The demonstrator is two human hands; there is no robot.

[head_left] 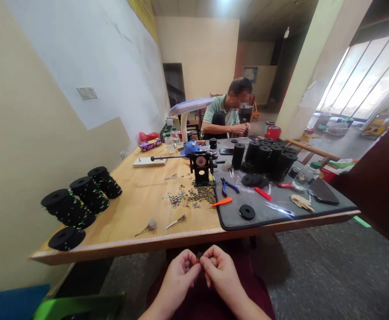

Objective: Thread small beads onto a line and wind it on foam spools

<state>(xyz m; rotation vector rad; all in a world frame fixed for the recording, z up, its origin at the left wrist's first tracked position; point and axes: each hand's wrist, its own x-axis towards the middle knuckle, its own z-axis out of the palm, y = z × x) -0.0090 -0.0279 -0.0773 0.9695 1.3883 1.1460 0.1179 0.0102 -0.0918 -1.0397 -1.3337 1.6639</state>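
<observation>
My left hand (182, 272) and my right hand (221, 270) meet over my lap, just in front of the table's near edge. Both are closed, with thumbs and forefingers pinched together tip to tip. A tiny dark, reddish-brown bit shows between the fingertips, too small to name. On the table beyond lie two thin feather-like pieces, one grey-tipped (150, 225) and one with a pale stem (176, 221). Behind them is a scatter of small coloured beads (177, 199) beside a heap of dark and gold pieces (204, 194).
A black winding device (201, 171) with a long rod stands mid-table, near a lamp (189, 106). Black foam spools (89, 195) stand left, more (264, 155) right. Blue pliers (229, 186), an orange tool (222, 202) and tweezers (279, 209) lie on the grey mat. A co-worker (226, 111) sits opposite.
</observation>
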